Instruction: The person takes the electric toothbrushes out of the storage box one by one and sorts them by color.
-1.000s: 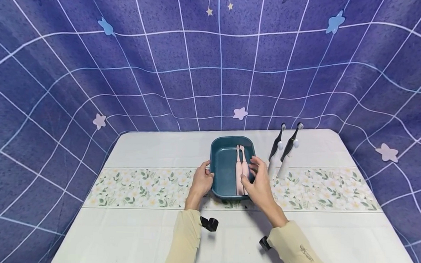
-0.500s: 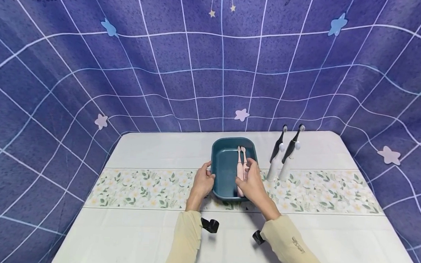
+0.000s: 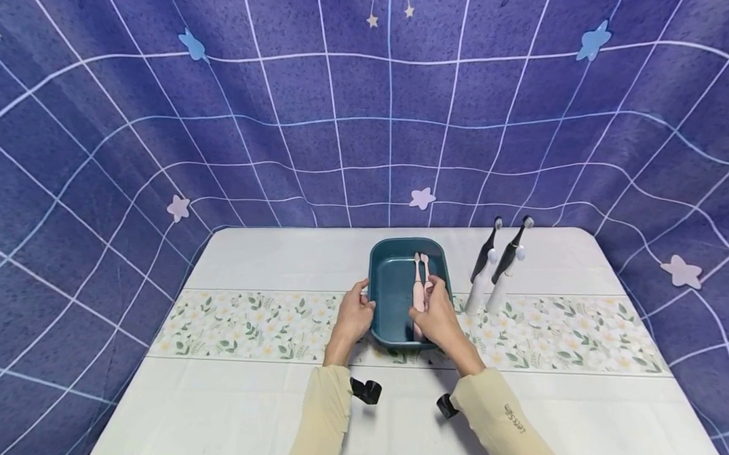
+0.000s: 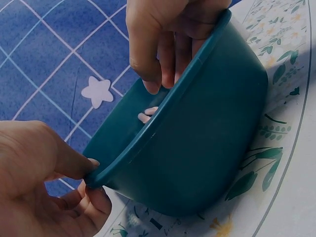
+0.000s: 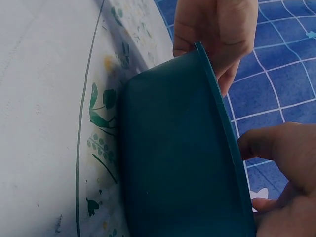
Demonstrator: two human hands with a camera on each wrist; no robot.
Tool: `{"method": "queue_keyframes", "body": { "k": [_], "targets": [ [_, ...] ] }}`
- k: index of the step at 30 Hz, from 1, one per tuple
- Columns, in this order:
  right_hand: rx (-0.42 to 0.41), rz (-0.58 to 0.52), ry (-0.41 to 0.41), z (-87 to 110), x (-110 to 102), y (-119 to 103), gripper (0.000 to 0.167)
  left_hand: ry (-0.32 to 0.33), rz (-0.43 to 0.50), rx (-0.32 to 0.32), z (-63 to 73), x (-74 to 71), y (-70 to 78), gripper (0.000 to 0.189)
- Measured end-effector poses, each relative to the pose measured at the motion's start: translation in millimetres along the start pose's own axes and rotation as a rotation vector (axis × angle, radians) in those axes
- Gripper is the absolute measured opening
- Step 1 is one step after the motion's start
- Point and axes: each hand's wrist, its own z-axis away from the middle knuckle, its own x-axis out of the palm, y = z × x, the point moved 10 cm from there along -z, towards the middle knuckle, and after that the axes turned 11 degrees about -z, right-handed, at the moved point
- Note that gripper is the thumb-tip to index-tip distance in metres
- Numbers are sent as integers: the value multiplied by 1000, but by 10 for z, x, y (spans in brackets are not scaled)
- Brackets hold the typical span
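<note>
A dark teal rectangular bin (image 3: 392,296) stands on the table, its open top facing up. Two pink electric toothbrushes (image 3: 419,296) lie side by side along its right half, heads toward the back. My left hand (image 3: 354,315) pinches the bin's left rim, thumb inside and fingers outside, as the left wrist view shows. My right hand (image 3: 438,317) reaches into the bin and grips the pink toothbrushes, its thumb on their left and its fingers on their right. That hand covers part of the handles. In the right wrist view the bin's wall hides the fingertips.
Right of the bin stand two white electric toothbrushes (image 3: 478,290) and, behind them, two black ones (image 3: 485,256). A floral strip (image 3: 256,324) crosses the white table (image 3: 240,412). A blue curtain (image 3: 319,144) with stars hangs behind.
My right hand has moved left and farther into the bin, from its right rim onto the pink toothbrushes. My left hand stays on the left rim.
</note>
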Motion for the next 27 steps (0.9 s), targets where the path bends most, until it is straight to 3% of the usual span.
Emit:
{"method": "queue_keyframes", "body": {
  "k": [14,27],
  "targets": [
    [38,37,-97,-57,131,2,75,-7,-3,-18,5,10,-9,49],
    [25,83,-136,-117,283,-19,76,-20,2,-14,1,10,-6,50]
  ]
}}
